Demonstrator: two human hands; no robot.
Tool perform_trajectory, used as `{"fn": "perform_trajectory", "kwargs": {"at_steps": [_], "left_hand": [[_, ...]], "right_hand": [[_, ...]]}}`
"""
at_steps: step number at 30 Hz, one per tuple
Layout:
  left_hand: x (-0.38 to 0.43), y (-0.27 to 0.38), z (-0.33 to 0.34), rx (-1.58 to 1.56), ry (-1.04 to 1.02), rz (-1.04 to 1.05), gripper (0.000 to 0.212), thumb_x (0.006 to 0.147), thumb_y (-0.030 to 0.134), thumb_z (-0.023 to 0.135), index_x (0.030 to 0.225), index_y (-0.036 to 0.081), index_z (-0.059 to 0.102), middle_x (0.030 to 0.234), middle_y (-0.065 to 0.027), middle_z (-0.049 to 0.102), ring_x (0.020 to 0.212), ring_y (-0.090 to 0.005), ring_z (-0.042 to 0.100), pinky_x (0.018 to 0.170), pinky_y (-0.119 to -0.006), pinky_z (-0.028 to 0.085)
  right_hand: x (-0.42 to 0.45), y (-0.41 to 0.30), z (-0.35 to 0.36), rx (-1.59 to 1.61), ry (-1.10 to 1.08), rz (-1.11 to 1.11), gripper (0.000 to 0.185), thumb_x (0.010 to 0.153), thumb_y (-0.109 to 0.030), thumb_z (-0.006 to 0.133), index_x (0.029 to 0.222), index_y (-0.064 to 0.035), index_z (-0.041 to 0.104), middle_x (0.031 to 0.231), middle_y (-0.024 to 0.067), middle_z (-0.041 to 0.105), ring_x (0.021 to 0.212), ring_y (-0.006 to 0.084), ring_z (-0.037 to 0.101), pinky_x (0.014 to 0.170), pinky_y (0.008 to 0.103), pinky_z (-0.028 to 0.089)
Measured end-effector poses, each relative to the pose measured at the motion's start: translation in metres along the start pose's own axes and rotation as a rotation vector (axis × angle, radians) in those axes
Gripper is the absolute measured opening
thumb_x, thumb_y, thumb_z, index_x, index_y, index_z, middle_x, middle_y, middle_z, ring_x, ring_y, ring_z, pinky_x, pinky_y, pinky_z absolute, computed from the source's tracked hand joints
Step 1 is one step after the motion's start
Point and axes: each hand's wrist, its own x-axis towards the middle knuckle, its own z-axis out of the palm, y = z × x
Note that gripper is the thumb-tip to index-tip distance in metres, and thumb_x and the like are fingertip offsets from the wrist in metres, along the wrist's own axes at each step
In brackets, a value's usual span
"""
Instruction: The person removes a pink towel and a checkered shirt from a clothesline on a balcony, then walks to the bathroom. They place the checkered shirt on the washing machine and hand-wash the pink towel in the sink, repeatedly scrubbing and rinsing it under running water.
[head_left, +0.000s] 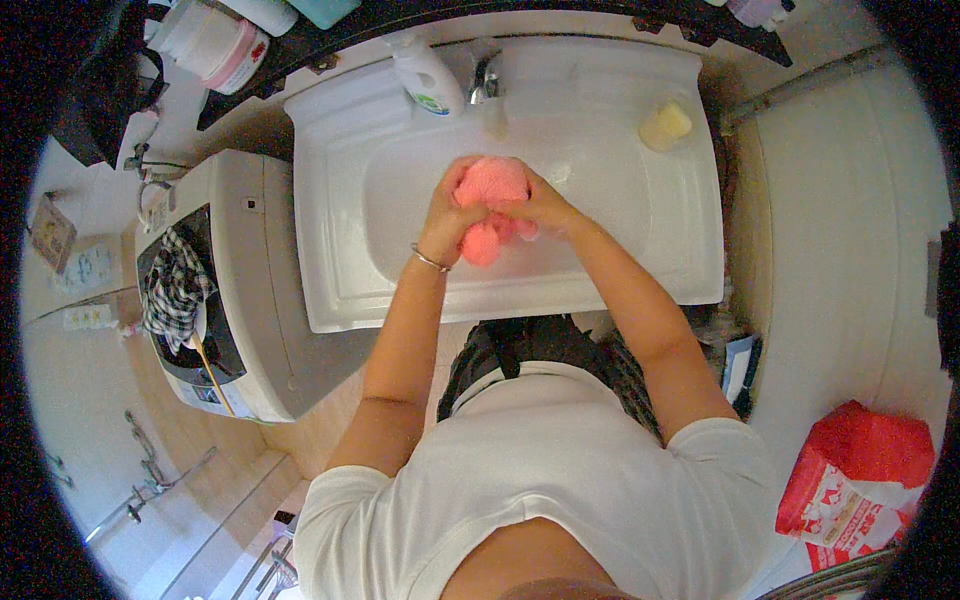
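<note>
Both hands grip a bunched pink cloth (491, 182) with a fuzzy, towel-like surface, above the basin of a white sink (330, 300). My left hand (450, 217) wraps the cloth's left side, a thin bracelet on its wrist. On the right side, my right hand (553, 206) closes around it, with the thumb across the front. A rounded lump of the cloth bulges below the hands. Beyond them stands a chrome faucet (485, 79). Some fingers are hidden behind the cloth.
A white detergent bottle (429, 81) stands left of the faucet. Yellow soap or sponge (667, 126) sits on the sink's right ledge. Left is a washing machine (255, 300) with a checkered cloth (176, 289) on it. Above runs a dark shelf (420, 16) bearing a jar (214, 52).
</note>
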Motion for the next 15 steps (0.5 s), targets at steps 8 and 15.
{"fn": "perform_trajectory", "kwargs": {"at_steps": [8, 15], "left_hand": [[0.002, -0.073, 0.011, -0.436, 0.168, -0.026, 0.070, 0.081, 0.037, 0.062, 0.139, 0.014, 0.030, 0.127, -0.0090, 0.046, 0.115, -0.0253, 0.048, 0.096, -0.040, 0.043], [0.023, -0.084, 0.003, -1.281, -0.303, 0.067, 0.063, 0.085, 0.066, 0.036, 0.119, 0.015, 0.049, 0.112, -0.0069, 0.055, 0.106, -0.0261, 0.053, 0.090, -0.042, 0.044]], "right_hand": [[0.016, 0.027, 0.005, -0.092, 0.389, -0.147, 0.048, 0.064, -0.002, 0.072, 0.108, -0.0046, 0.053, 0.101, 0.0058, 0.060, 0.097, 0.0162, 0.057, 0.084, 0.0310, 0.048], [-0.005, 0.011, 0.066, -1.014, 0.547, -0.565, 0.073, 0.065, -0.038, 0.072, 0.125, -0.0100, 0.042, 0.126, 0.0100, 0.042, 0.115, 0.0319, 0.041, 0.090, 0.0506, 0.038]]}}
